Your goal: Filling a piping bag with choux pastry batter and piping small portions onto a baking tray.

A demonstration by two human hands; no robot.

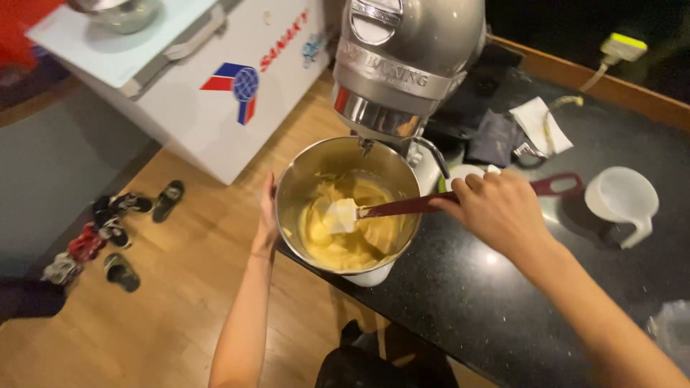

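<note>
Steel bowl [302, 172]: under mixer head [406, 57], on black counter [489, 302] edge, holds yellow batter [359, 241].
Left hand [267, 215]: fingers flat against bowl's left wall, bracing.
Spatula [402, 208]: white blade in batter, red handle runs right and slightly up.
Right hand [496, 212]: fingers curled round handle mid-length; nearer hand.
White jug [622, 201]: far right.

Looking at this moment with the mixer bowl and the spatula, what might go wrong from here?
1. The steel bowl sits near the edge of the black counter, steadied only by the left hand; a hard scrape might shift it toward the floor.
2. The mixer head hangs low over the bowl, so the red-handled spatula in the right hand may knock it.
3. Yellow batter could be flicked over the rim.
</note>
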